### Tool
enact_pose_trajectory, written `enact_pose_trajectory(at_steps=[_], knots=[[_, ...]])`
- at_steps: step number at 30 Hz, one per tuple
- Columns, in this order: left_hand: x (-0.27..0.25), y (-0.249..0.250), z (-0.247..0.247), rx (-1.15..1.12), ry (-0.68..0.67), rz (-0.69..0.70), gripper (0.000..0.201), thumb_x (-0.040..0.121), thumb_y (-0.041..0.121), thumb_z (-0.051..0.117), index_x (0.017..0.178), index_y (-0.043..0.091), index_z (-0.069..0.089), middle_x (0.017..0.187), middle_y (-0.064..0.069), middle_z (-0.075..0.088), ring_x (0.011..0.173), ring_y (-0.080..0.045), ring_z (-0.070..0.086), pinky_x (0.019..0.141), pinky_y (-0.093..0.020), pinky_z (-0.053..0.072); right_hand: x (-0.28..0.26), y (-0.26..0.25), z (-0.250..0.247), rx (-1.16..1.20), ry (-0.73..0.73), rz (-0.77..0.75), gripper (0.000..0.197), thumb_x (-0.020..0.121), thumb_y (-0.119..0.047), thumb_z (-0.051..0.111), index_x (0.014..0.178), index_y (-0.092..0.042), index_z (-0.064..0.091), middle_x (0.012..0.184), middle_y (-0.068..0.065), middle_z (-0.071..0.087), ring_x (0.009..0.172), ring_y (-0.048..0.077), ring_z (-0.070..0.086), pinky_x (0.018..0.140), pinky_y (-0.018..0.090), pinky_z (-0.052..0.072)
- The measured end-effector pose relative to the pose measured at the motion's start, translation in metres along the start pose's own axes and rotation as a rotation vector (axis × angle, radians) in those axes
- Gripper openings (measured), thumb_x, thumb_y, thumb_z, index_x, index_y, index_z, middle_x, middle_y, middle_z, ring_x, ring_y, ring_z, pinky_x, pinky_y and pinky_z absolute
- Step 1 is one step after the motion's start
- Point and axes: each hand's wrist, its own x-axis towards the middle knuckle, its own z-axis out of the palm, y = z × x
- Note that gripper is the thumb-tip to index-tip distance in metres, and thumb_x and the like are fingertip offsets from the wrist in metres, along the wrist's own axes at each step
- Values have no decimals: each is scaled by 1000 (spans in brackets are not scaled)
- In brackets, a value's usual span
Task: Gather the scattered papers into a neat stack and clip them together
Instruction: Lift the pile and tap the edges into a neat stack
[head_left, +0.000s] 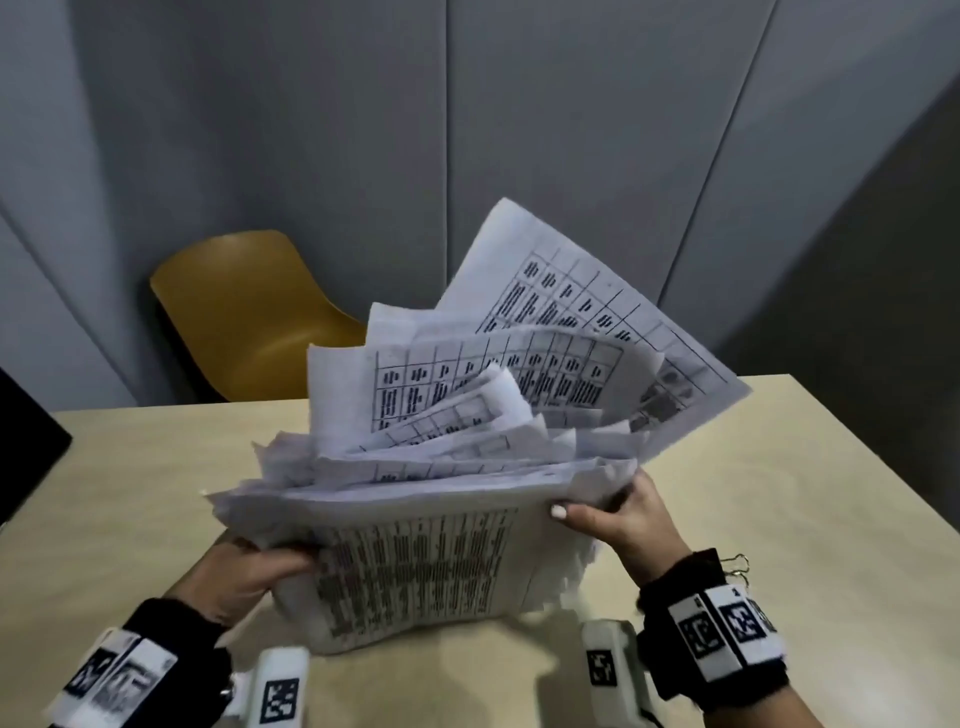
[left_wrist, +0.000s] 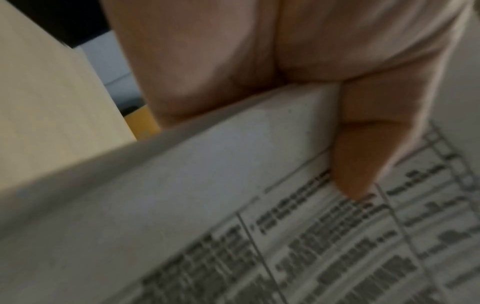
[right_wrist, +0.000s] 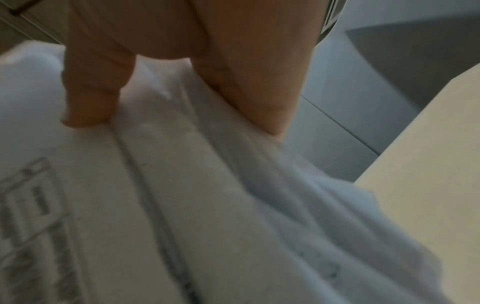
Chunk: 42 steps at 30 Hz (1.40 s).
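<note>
A loose bundle of white printed papers (head_left: 441, 483) stands on edge above the table, its sheets fanned out unevenly at the top. My left hand (head_left: 280, 569) grips the bundle's left side, and in the left wrist view the thumb (left_wrist: 358, 164) presses on the printed front sheet (left_wrist: 233, 205). My right hand (head_left: 597, 512) grips the right side, thumb over the front sheet. The right wrist view shows that thumb (right_wrist: 91, 92) on the ragged sheet edges (right_wrist: 207, 205). A metal binder clip (head_left: 736, 567) lies on the table just beyond my right wrist.
The beige table (head_left: 779, 467) runs under the bundle; its right edge (right_wrist: 428, 164) is near my right hand. A yellow chair (head_left: 249, 322) stands behind the table against grey wall panels. A dark object (head_left: 26, 441) sits at the table's left edge.
</note>
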Motion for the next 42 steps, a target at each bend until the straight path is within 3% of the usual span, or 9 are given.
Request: enact_pose_trajectory(at_steps=[9, 13, 18, 22, 26, 30, 34, 38, 42], knots=[[0, 8, 10, 79, -75, 53, 66, 6, 50, 89, 67, 27, 78, 77, 7, 76, 72, 2, 69, 62, -11, 52, 13, -7, -2, 40, -92, 83, 57, 30, -28, 91, 85, -25, 76, 84, -7, 76, 85, 7, 69, 73, 18, 54], [-3, -2, 6, 39, 6, 141, 68, 8, 49, 90, 72, 30, 78, 75, 8, 76, 71, -2, 69, 63, -15, 55, 5, 0, -3, -56, -10, 135, 65, 35, -33, 93, 74, 12, 67, 80, 34, 68, 78, 21, 62, 73, 53, 55], [4, -15, 24, 13, 175, 170, 39, 38, 34, 92, 68, 17, 74, 68, 14, 74, 76, -10, 72, 62, -15, 56, 1, -6, 17, -47, -6, 88, 34, 67, 15, 70, 80, -17, 68, 69, -16, 74, 71, -4, 67, 63, 10, 51], [3, 1, 28, 45, 178, 319, 40, 64, -15, 69, 75, 24, 73, 71, 18, 74, 73, 1, 70, 62, -12, 54, 0, -11, 20, -39, 106, -67, 40, 66, 17, 69, 76, -22, 71, 71, -14, 74, 74, -1, 68, 66, 12, 52], [-6, 3, 16, 40, 74, 333, 47, 49, 22, 86, 93, 19, 70, 90, 10, 76, 81, -1, 70, 70, -17, 56, -8, -14, 15, -34, 49, -48, 38, 58, 20, 74, 71, -16, 74, 71, -8, 75, 73, 3, 70, 66, 13, 53], [-9, 6, 31, 132, 97, 313, 28, 47, 1, 81, 70, 15, 74, 73, 18, 74, 71, 5, 68, 67, -13, 55, -5, -14, 24, -58, 34, -70, 40, 55, 17, 77, 68, -21, 76, 71, -9, 75, 73, 3, 70, 67, 12, 52], [-6, 1, 22, 60, 139, 277, 64, 21, 45, 90, 75, 15, 74, 77, 13, 75, 71, 5, 68, 64, -9, 53, -6, -21, 26, -39, -16, -78, 39, 55, 13, 77, 77, -19, 74, 78, -8, 76, 79, 7, 70, 71, 17, 54], [-6, -2, 20, 43, 73, 227, 44, 60, -13, 74, 100, 3, 64, 94, -9, 75, 76, -5, 70, 67, -18, 56, -7, -14, 20, -50, 1, 17, 37, 61, 14, 75, 87, -12, 67, 78, -7, 76, 78, 7, 70, 69, 17, 55], [-3, -3, 43, 99, 164, 220, 25, 72, -4, 69, 95, 3, 64, 82, -1, 76, 76, -20, 73, 60, -25, 57, -1, -15, 41, -92, 65, -29, 32, 65, 17, 70, 88, -3, 65, 75, -9, 74, 75, 6, 68, 69, 16, 54]])
